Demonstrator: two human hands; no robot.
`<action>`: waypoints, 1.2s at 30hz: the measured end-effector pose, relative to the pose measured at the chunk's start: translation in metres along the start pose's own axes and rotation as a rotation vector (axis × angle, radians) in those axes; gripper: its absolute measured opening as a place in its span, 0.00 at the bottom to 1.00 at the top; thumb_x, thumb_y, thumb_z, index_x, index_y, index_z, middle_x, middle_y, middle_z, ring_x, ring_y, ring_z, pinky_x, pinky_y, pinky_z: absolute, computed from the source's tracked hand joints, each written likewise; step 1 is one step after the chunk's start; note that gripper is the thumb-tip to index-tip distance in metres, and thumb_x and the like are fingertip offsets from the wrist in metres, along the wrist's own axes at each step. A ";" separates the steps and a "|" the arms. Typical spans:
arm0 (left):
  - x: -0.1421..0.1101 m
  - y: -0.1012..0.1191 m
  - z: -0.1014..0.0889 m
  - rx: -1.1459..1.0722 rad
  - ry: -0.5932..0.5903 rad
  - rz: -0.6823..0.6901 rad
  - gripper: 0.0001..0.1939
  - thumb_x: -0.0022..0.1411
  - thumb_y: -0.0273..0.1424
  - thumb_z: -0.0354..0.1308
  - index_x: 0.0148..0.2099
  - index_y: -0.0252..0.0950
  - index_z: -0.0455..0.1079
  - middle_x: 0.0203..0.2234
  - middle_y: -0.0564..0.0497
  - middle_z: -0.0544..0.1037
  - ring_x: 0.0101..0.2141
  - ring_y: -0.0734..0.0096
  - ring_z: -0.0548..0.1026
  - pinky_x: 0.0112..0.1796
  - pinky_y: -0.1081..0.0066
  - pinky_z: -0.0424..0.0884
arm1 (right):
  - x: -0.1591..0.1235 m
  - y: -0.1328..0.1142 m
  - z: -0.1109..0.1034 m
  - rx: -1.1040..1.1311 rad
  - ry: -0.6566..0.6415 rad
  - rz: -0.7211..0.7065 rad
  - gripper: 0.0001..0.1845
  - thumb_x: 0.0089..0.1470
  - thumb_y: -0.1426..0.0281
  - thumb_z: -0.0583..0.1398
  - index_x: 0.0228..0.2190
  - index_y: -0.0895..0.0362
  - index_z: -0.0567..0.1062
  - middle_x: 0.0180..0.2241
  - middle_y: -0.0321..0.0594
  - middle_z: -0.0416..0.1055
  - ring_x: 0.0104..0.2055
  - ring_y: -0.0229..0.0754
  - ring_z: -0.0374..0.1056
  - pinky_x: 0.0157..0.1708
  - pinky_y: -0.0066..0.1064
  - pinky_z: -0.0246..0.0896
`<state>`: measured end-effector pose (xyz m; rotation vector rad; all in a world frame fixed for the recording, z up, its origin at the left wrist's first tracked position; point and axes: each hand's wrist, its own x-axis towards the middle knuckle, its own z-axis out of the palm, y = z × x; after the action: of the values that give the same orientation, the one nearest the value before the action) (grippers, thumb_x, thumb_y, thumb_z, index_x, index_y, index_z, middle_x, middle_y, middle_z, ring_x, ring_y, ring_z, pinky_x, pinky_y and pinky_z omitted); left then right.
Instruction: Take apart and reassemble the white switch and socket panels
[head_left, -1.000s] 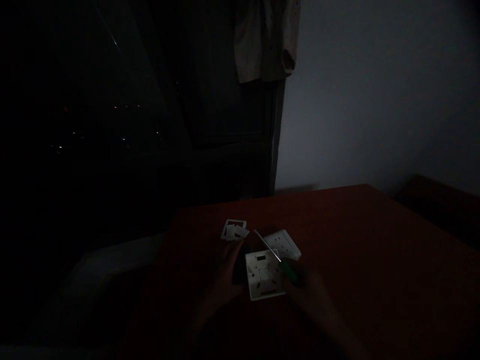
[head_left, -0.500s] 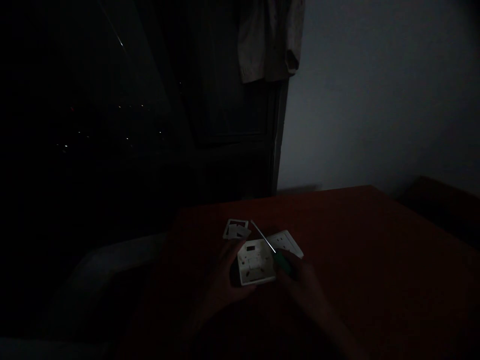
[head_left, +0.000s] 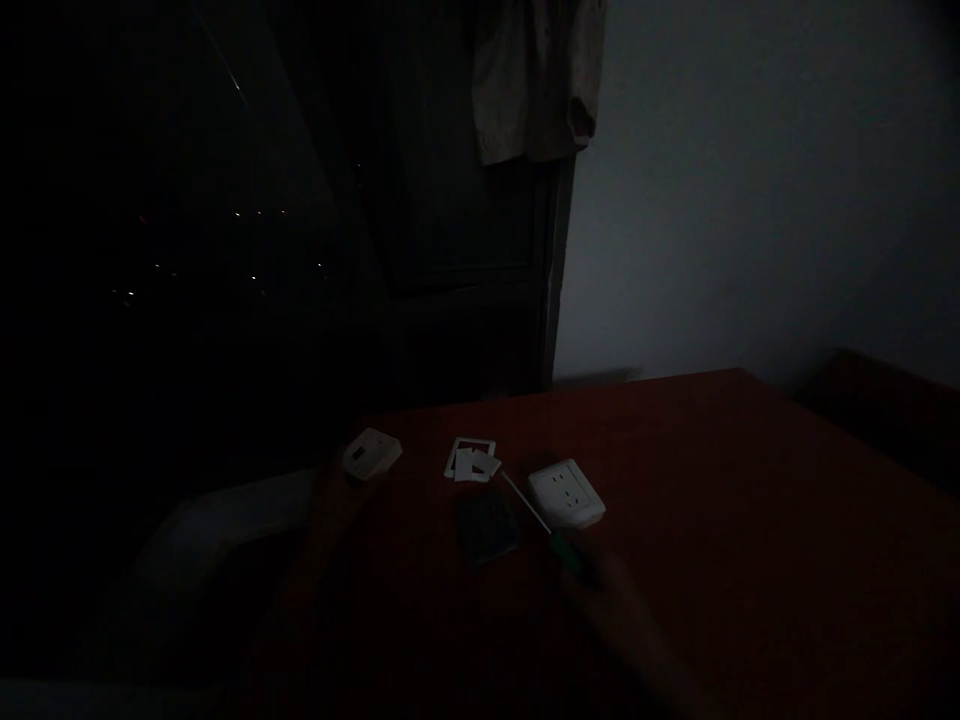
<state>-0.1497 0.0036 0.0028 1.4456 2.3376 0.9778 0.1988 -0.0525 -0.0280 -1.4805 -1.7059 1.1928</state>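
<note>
My left hand is at the table's left side, its fingers around a white socket back box that is turned on its side. My right hand grips the green handle of a screwdriver, whose metal shaft points up and left. Just beyond the screwdriver lies a white wall socket, face up. To the left of the shaft tip, a white frame rests on the table with two small white plates on it. A dark, squarish flat piece lies between my hands.
The reddish-brown table stands against a pale wall. Behind its left part is a dark window with distant lights. Cloth hangs above the far edge. The room is very dim.
My left hand has carried the back box from the middle to the table's left side, uncovering the dark piece. The right hand with the screwdriver has moved slightly nearer me.
</note>
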 end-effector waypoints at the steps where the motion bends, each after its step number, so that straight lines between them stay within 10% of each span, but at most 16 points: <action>1: 0.000 0.000 0.000 -0.015 0.002 -0.006 0.25 0.56 0.37 0.60 0.55 0.38 0.62 0.47 0.44 0.74 0.43 0.58 0.76 0.37 0.64 0.75 | 0.000 0.002 0.000 -0.007 -0.001 0.009 0.24 0.48 0.67 0.55 0.46 0.60 0.75 0.43 0.44 0.77 0.43 0.50 0.72 0.43 0.35 0.64; 8: -0.009 0.007 0.004 0.154 0.122 0.138 0.31 0.57 0.40 0.58 0.60 0.36 0.56 0.57 0.39 0.61 0.56 0.46 0.63 0.52 0.51 0.66 | -0.001 0.017 0.001 -0.002 0.031 0.027 0.25 0.48 0.65 0.55 0.48 0.61 0.74 0.44 0.45 0.76 0.44 0.51 0.71 0.43 0.36 0.64; 16: -0.073 0.036 0.044 0.060 -0.160 0.478 0.27 0.59 0.36 0.57 0.59 0.40 0.57 0.60 0.44 0.60 0.60 0.53 0.58 0.58 0.54 0.58 | -0.004 0.014 -0.002 0.023 0.067 0.067 0.27 0.48 0.61 0.57 0.49 0.60 0.74 0.49 0.46 0.74 0.50 0.54 0.69 0.50 0.40 0.62; 24: -0.106 0.051 0.068 -0.014 -0.408 0.519 0.38 0.50 0.31 0.65 0.62 0.45 0.56 0.61 0.46 0.59 0.60 0.53 0.59 0.58 0.53 0.57 | -0.010 0.013 -0.002 0.122 0.007 -0.015 0.24 0.57 0.56 0.52 0.45 0.59 0.75 0.44 0.45 0.76 0.46 0.50 0.71 0.47 0.37 0.63; 36: -0.113 0.046 0.077 0.116 -0.402 0.507 0.38 0.49 0.31 0.64 0.62 0.45 0.58 0.60 0.47 0.61 0.57 0.50 0.61 0.57 0.51 0.58 | -0.015 0.015 -0.001 0.000 0.058 -0.026 0.23 0.56 0.53 0.54 0.37 0.58 0.79 0.38 0.44 0.78 0.38 0.48 0.73 0.37 0.32 0.64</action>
<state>-0.0232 -0.0478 -0.0427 2.1139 1.8019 0.5754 0.2094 -0.0667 -0.0387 -1.4745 -1.6811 1.1261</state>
